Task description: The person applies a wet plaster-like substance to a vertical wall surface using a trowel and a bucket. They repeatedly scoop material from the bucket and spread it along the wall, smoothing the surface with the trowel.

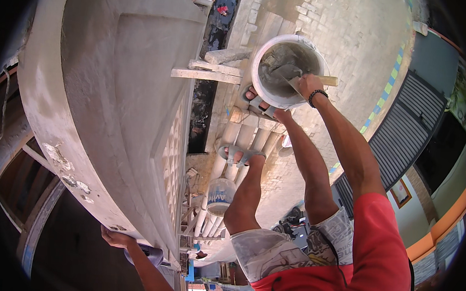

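My right hand (311, 86) is closed round a trowel (288, 74), its pale wooden handle sticking out to the right of the fist. The blade dips into wet grey mortar (279, 55) inside a round white bucket (256, 68). A dark beaded bracelet circles that wrist. At lower left, my left hand (117, 238) grips the lower edge of a curved, plastered concrete ledge (83, 123); its fingertips are partly hidden. Beside the left forearm is a purple-grey object (147, 254) whose kind I cannot make out.
My sandalled feet (240, 155) stand on a scaffold of bamboo poles (246, 135). A clear plastic tub (221, 196) is below the poles. Wooden planks (207, 75) jut toward the wall, over a dark gutter (202, 110). Paving (346, 46) and a grey gate (395, 129) lie to the right.
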`<state>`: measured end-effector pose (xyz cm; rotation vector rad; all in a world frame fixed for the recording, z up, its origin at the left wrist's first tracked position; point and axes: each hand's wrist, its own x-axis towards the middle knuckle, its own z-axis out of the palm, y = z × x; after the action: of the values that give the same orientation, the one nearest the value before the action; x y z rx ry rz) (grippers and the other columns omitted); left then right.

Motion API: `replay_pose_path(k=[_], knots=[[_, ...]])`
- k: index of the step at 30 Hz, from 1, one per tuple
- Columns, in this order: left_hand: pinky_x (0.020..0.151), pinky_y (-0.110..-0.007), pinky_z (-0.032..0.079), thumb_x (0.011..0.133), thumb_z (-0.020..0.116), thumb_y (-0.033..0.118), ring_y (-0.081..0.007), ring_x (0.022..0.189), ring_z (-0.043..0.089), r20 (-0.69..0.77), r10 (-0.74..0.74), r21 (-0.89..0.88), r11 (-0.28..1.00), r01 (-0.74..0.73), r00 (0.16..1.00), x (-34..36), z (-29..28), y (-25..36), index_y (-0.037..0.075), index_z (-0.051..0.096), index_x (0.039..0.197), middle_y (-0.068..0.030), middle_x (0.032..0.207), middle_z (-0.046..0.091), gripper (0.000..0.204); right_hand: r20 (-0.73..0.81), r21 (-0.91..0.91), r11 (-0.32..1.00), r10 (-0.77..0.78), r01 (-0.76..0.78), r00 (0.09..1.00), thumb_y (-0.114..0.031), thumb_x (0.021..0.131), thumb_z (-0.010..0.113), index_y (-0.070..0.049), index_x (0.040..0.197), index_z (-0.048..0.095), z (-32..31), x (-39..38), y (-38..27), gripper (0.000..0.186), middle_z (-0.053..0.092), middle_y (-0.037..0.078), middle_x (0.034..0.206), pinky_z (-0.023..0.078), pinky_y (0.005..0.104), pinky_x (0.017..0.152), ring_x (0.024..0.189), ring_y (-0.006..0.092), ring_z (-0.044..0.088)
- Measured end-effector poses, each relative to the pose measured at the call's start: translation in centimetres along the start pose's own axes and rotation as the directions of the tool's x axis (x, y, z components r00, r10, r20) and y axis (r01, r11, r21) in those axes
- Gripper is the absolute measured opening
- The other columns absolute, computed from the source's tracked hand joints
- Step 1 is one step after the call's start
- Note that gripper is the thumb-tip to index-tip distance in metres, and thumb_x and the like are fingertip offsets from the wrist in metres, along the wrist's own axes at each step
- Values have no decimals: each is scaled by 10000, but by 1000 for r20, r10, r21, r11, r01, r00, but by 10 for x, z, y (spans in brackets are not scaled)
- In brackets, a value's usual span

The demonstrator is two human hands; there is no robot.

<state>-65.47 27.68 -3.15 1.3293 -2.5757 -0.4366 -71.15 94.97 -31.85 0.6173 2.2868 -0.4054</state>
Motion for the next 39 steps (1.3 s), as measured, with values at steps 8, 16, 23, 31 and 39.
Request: replay_pose_path(k=[8, 16, 23, 31, 39], knots=[[841, -417, 489, 900, 378, 195, -294, 1001, 555, 32, 2, -88, 996, 1, 999, 7, 2, -12, 1, 531, 1168, -142, 1182, 528, 365, 84, -269, 945, -168, 184, 982, -193, 805, 510, 17, 790, 667, 31, 12, 25, 263, 637, 219, 803, 504, 411, 703, 783, 360, 629], [854, -422, 476, 893, 386, 211, -294, 1014, 549, 52, -13, -103, 994, 19, 999, 7, -2, -17, 4, 517, 1180, -138, 1191, 524, 378, 134, -217, 950, -197, 222, 971, -181, 807, 512, -34, 860, 657, 48, 11, 35, 213, 639, 159, 909, 500, 375, 758, 820, 309, 630], [885, -430, 453, 891, 400, 237, -294, 1062, 523, 112, -58, -159, 984, 75, 992, 15, -1, -18, 25, 494, 1209, -135, 1235, 492, 394, 86, 76, 922, -386, 381, 918, -219, 847, 529, -71, 993, 605, 100, 30, 77, 222, 635, 54, 882, 522, 361, 644, 746, 200, 631], [874, -438, 456, 902, 364, 268, -306, 1050, 526, 82, -26, -88, 996, 34, 996, 11, -3, -21, 26, 496, 1207, -142, 1226, 498, 411, 542, 798, 169, 222, -579, 811, -236, 890, 493, -88, 1026, 595, 35, -25, -13, 226, 629, 60, 917, 541, 352, 609, 792, 195, 630], [888, -406, 444, 896, 319, 156, -302, 997, 553, -5, -73, -10, 997, 73, 997, -1, 1, -2, -20, 539, 1135, -171, 1165, 528, 370, 179, 431, -608, -667, -667, 724, -311, 942, 374, -65, 1328, 376, -91, -101, -84, 458, 474, 184, 1280, 552, 438, 785, 1004, 359, 587]])
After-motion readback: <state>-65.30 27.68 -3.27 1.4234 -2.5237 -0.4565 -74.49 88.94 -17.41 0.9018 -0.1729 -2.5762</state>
